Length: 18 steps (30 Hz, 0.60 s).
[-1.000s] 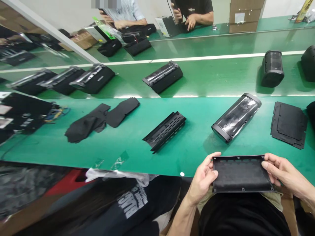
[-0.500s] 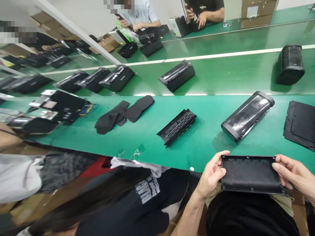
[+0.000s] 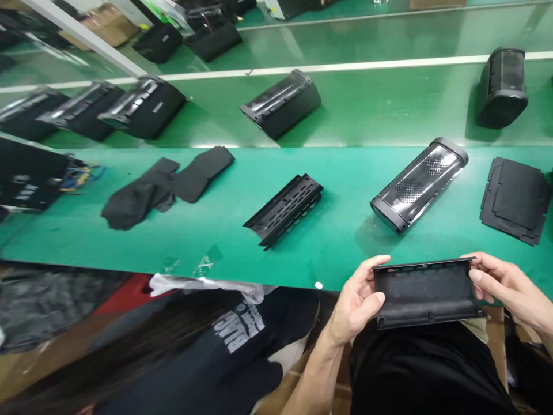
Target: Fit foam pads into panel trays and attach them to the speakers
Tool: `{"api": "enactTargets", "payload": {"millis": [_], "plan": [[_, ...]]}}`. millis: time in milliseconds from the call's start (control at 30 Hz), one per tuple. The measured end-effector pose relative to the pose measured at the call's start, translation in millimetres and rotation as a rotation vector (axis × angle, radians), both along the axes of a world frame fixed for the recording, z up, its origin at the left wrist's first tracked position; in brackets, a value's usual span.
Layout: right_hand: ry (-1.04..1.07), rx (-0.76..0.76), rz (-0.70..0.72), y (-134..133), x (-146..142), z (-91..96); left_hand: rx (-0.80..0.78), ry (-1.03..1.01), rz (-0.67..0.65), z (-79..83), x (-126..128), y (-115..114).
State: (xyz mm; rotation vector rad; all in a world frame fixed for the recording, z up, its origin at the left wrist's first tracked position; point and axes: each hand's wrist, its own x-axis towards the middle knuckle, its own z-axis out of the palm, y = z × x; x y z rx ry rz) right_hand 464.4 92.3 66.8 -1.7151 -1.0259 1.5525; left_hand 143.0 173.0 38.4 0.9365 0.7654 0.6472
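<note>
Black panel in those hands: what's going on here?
A person holds a black panel by its ends over their lap, left hand on one end, right hand on the other. In front, on the green bench, lie a slotted black part, a mesh-fronted speaker housing and a stack of black sheets.

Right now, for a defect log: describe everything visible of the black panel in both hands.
The black panel is a shallow rectangular tray, matte and plastic-looking, with raised edges, slots along its far rim and tabs on the near one. It is held long side across, inner face toward the camera, at the edge of the green table. The left hand grips its left end, the right hand its right end.
</note>
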Motion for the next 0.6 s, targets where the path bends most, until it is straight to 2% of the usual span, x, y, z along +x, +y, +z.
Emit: {"api": "enactTargets", "payload": {"millis": [200,333,467,600], "plan": [[0.057,0.006,-0.054,1.7,-1.7,-7.6,-0.117,-0.137,0.058,3.3,6.3,-1.0],[0.224,-0.01,-0.115,12.9,-6.8,-5.3,-0.336,-0.347,0.105,14.4,14.9,5.0],[0.292,0.014,-0.021,30.8,-9.1,7.2,-0.6,-0.378,-0.077,18.8,26.8,12.9],[0.234,0.014,0.109,45.7,-10.8,18.8,-0.627,-0.354,-0.269,15.4,38.8,9.8]]}}
